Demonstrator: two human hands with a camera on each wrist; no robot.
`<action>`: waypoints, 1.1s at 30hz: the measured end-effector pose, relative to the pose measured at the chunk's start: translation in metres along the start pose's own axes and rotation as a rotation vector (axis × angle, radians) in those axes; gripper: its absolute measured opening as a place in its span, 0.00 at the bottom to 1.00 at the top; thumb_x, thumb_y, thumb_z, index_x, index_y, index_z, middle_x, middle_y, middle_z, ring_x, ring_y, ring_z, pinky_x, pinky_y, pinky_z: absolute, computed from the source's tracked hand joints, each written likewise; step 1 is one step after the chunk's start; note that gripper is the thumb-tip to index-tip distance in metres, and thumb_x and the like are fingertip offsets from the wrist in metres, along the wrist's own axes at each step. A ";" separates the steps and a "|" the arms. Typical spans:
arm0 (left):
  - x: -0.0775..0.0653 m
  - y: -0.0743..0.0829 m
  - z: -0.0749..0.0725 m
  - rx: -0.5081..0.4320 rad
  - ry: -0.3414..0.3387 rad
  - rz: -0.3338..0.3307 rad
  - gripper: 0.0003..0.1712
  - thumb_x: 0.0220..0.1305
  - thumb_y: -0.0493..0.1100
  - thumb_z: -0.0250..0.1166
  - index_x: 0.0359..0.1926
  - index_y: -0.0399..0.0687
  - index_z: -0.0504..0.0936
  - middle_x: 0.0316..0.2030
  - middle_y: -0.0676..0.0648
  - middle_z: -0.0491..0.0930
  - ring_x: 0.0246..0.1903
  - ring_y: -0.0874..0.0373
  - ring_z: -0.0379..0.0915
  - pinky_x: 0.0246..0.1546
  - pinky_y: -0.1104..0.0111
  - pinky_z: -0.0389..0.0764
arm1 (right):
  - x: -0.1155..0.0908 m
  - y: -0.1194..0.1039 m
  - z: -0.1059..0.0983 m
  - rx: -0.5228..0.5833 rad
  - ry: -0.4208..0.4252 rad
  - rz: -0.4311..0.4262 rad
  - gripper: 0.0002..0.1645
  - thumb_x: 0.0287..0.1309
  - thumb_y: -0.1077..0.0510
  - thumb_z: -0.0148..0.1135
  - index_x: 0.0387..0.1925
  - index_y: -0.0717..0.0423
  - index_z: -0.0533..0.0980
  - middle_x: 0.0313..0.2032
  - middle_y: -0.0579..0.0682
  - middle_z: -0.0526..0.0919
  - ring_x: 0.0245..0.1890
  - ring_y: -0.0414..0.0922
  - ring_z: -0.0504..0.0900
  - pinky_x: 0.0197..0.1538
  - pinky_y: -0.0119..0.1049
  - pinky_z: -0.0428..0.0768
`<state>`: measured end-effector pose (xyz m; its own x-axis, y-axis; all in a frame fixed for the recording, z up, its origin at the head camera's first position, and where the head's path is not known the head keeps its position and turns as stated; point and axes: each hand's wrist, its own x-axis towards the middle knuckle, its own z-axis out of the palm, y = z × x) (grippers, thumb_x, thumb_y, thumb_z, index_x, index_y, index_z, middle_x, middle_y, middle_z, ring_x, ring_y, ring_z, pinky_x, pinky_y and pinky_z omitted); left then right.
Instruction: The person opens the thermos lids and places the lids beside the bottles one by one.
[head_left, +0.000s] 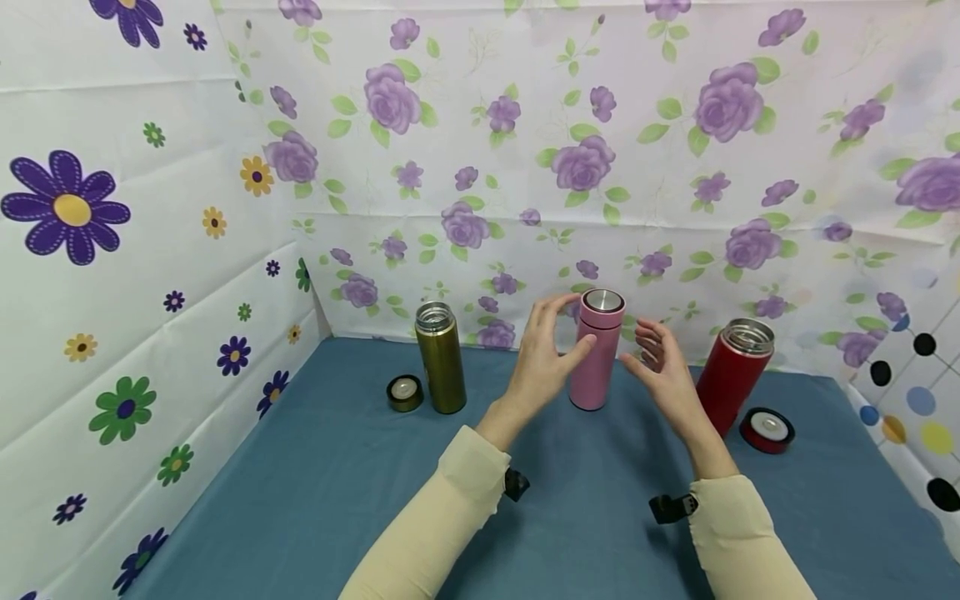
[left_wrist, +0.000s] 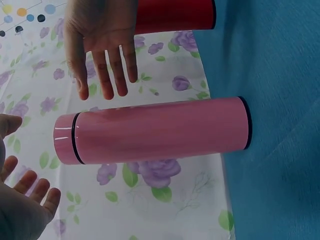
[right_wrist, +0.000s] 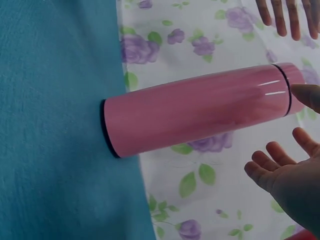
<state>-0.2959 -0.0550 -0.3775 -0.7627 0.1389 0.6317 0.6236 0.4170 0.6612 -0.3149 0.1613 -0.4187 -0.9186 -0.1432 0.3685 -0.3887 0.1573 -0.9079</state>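
On the desk (head_left: 585, 525) at twelve o'clock, the pink vacuum flask (head_left: 596, 371) seems stiff, slick, best held mid-body; my left grip (head_left: 537, 357) and right grip (head_left: 666, 373) hang spread, empty.

Back wall sheeting (head_left: 465, 158): pale, printed with purple roses and green leaves. Left wall sheeting (head_left: 82, 300): white, creased, patterned with multicoloured flowers. Right wall sheeting (head_left: 903, 362): marked with coloured dots. Blue cloth (head_left: 300, 492): spread flat below.

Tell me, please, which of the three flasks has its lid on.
The pink flask in the middle; the olive flask and red flask are open, with the olive lid and red lid lying beside them.
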 end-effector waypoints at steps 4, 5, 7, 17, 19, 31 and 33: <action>0.002 0.000 -0.001 0.021 -0.011 0.001 0.35 0.72 0.48 0.69 0.75 0.49 0.68 0.68 0.45 0.67 0.66 0.52 0.67 0.66 0.52 0.72 | 0.002 0.006 0.003 0.031 -0.002 0.026 0.47 0.72 0.59 0.66 0.80 0.61 0.50 0.73 0.66 0.59 0.77 0.65 0.56 0.77 0.63 0.53; 0.003 0.000 -0.001 0.020 -0.016 0.002 0.35 0.72 0.48 0.69 0.75 0.50 0.68 0.68 0.45 0.67 0.66 0.52 0.67 0.67 0.53 0.72 | 0.002 0.008 0.004 0.034 -0.003 0.034 0.48 0.71 0.59 0.66 0.81 0.61 0.49 0.73 0.67 0.58 0.77 0.65 0.56 0.77 0.63 0.53; 0.004 -0.001 -0.002 0.016 -0.024 0.008 0.35 0.72 0.49 0.69 0.75 0.50 0.68 0.68 0.45 0.67 0.67 0.53 0.66 0.67 0.53 0.71 | 0.004 0.016 0.004 0.042 -0.008 0.043 0.50 0.71 0.59 0.67 0.82 0.59 0.48 0.74 0.66 0.57 0.77 0.64 0.55 0.77 0.63 0.52; 0.010 -0.004 -0.002 -0.007 -0.047 0.035 0.35 0.71 0.49 0.70 0.74 0.51 0.69 0.69 0.46 0.67 0.69 0.51 0.65 0.69 0.54 0.70 | 0.008 0.027 0.011 0.048 -0.058 0.116 0.54 0.69 0.56 0.69 0.83 0.56 0.46 0.78 0.64 0.53 0.80 0.61 0.50 0.79 0.59 0.47; 0.011 -0.004 -0.002 -0.003 -0.053 0.040 0.34 0.71 0.50 0.70 0.74 0.52 0.70 0.69 0.47 0.67 0.69 0.52 0.65 0.69 0.54 0.69 | 0.010 0.029 0.012 0.045 -0.064 0.125 0.53 0.69 0.55 0.69 0.83 0.55 0.47 0.78 0.63 0.53 0.80 0.61 0.49 0.80 0.59 0.47; 0.018 -0.005 -0.001 0.047 -0.076 0.058 0.33 0.72 0.51 0.69 0.74 0.53 0.70 0.70 0.48 0.67 0.71 0.55 0.62 0.71 0.54 0.68 | 0.019 0.040 0.019 0.046 -0.098 0.175 0.56 0.69 0.52 0.70 0.83 0.54 0.45 0.80 0.60 0.51 0.80 0.61 0.49 0.80 0.60 0.46; 0.019 -0.005 -0.001 0.053 -0.081 0.061 0.33 0.73 0.51 0.69 0.74 0.53 0.70 0.71 0.48 0.66 0.72 0.55 0.61 0.71 0.54 0.68 | 0.021 0.041 0.020 0.053 -0.105 0.186 0.56 0.69 0.52 0.69 0.84 0.55 0.44 0.80 0.61 0.51 0.80 0.61 0.49 0.80 0.60 0.46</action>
<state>-0.3135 -0.0552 -0.3689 -0.7364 0.2369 0.6337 0.6609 0.4522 0.5989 -0.3484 0.1447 -0.4520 -0.9605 -0.2176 0.1737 -0.2067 0.1394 -0.9684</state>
